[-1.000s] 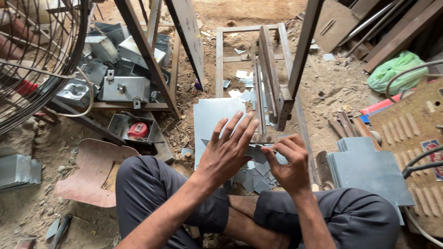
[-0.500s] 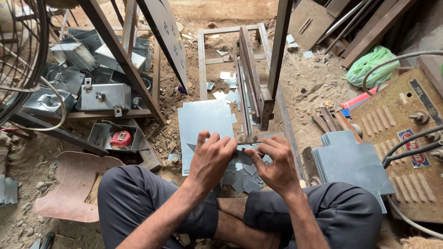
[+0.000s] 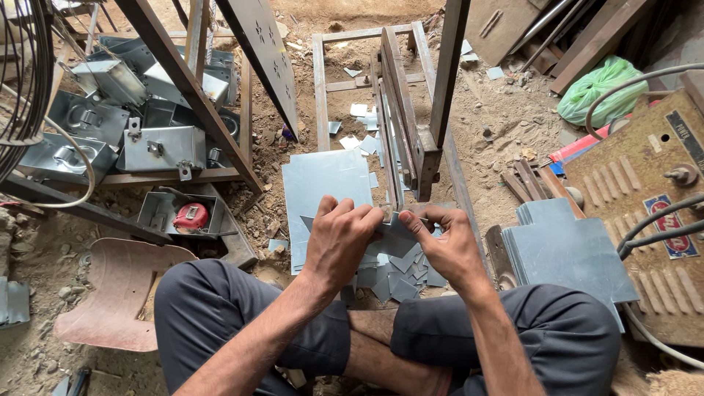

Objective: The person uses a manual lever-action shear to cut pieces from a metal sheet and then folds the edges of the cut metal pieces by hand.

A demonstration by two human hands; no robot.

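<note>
I sit cross-legged on a dirt floor. My left hand [image 3: 339,240] and my right hand [image 3: 446,242] both pinch a small grey sheet-metal piece [image 3: 391,233] held in front of a rusty iron cutting frame [image 3: 405,125]. Under my hands lies a heap of small grey metal offcuts [image 3: 400,273]. A larger flat grey metal sheet [image 3: 323,183] rests on the ground just beyond my left hand. The part of the piece under my fingers is hidden.
A stack of cut grey sheets [image 3: 568,249] lies at my right knee, next to a rusty welding machine [image 3: 653,205] with cables. Grey metal boxes [image 3: 158,147] pile up at the left, with a red tape measure [image 3: 192,217] in an open box. A green bag [image 3: 598,84] lies at the far right.
My left hand was spread open over the large sheet; it has closed onto the small piece beside my right hand. The camera has moved closer and tilted down.
</note>
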